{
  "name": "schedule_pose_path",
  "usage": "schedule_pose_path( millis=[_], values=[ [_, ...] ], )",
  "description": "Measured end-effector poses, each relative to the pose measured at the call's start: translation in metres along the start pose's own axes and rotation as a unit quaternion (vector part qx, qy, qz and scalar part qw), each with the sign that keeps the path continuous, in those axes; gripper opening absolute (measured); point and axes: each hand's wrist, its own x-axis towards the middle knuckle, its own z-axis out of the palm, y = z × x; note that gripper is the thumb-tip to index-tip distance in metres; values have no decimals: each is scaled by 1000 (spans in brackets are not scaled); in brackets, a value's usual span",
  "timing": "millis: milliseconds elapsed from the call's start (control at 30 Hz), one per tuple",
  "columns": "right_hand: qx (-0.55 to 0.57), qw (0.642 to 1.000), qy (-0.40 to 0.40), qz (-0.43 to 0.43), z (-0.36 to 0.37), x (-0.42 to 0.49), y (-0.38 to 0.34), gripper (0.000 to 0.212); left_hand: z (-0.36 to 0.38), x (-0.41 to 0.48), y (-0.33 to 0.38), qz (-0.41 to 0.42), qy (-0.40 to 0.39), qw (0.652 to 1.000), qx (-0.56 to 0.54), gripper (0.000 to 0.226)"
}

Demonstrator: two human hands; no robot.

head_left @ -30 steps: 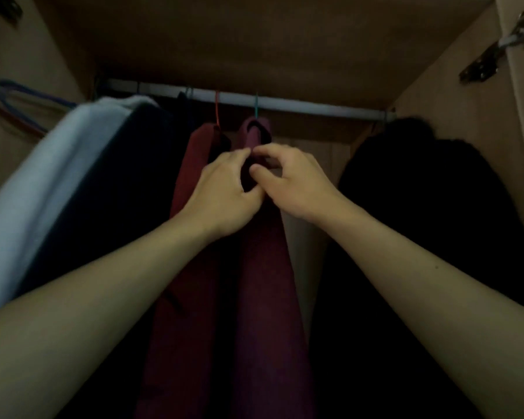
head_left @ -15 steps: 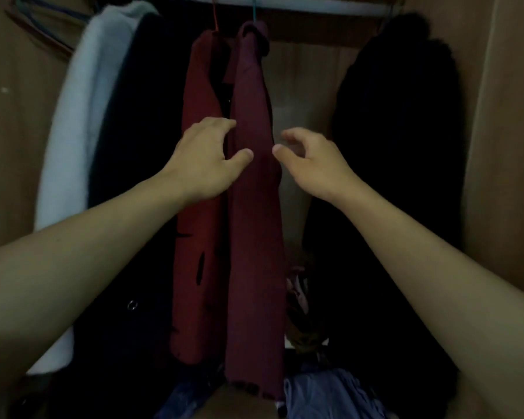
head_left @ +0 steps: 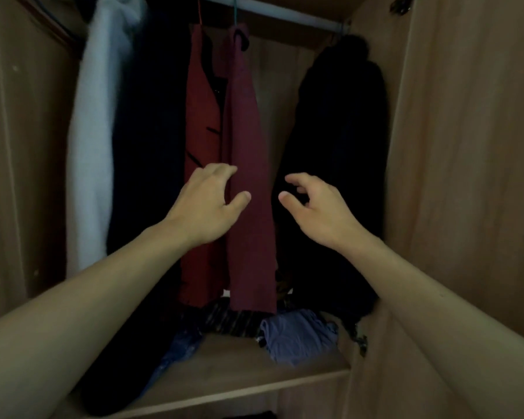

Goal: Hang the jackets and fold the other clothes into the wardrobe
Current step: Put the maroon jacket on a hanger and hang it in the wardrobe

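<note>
Left hand (head_left: 209, 204) and right hand (head_left: 318, 207) hover loosely curled, holding nothing, at the nine and three o'clock edges of the maroon jacket (head_left: 245, 140). It hangs from the rail (head_left: 285, 13) at twelve o'clock. It looks soft, limp and light, best gripped at the shoulders. At six o'clock, the wooden shelf (head_left: 239, 370) carries a folded blue garment (head_left: 300, 337).

No text, label or number seems readable anywhere in this dim view.

Bare forearms lead to the left hand (head_left: 206, 204) and right hand (head_left: 318, 213) either side of the maroon jacket (head_left: 245, 116), thumbnails seemingly short in the dimness.
</note>
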Motion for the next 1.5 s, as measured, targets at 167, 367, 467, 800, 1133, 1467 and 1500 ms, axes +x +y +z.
schedule_pose_path(
  millis=[167, 367, 467, 800, 1133, 1467, 1500],
  values=[
    [-75, 997, -19, 24, -21, -72, -8, 54, 13, -46, 14, 1, -43, 999, -29, 62],
    [-106, 993, 0, 58, -73, -140, -20, 53, 9, -85, 64, 32, -29, 997, -60, 60],
    [-120, 991, 9, 62, -104, -172, -26, 53, 11, -105, 97, 47, -55, 996, -61, 63],
    [-156, 983, 34, 88, -219, -300, -14, 52, 20, -176, 253, 74, -93, 989, -91, 61],
    [-225, 960, 12, 163, -307, -400, -17, 53, 33, -219, 377, 115, -129, 978, -116, 57],
    [-342, 890, 35, 301, -361, -485, -28, 53, 76, -238, 443, 230, -161, 935, -215, 54],
    [-347, 881, 42, 319, -364, -495, -29, 53, 82, -242, 450, 239, -165, 929, -230, 55]
  ],
)
